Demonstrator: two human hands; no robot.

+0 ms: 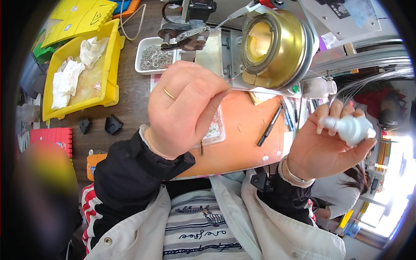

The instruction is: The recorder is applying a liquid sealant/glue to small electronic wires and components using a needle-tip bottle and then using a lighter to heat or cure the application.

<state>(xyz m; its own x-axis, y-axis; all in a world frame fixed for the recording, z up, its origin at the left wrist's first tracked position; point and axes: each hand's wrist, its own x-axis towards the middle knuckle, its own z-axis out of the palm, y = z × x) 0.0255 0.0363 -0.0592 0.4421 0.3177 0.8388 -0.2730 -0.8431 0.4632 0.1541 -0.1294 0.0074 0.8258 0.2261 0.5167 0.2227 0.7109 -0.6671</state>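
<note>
White translucent small plastic bottle [353,131], slightly blurred, is gripped in the raised right hand [320,143], between thumb and curled fingers, out past the right edge of an orange work mat [247,151]. The left hand [188,106], wearing a gold ring, is curled closed above the mat's left side; whether it pinches anything cannot be told. It partly hides a clear plastic box [223,130]. A slim black pen [269,126] lies near the mat's right edge.
</note>
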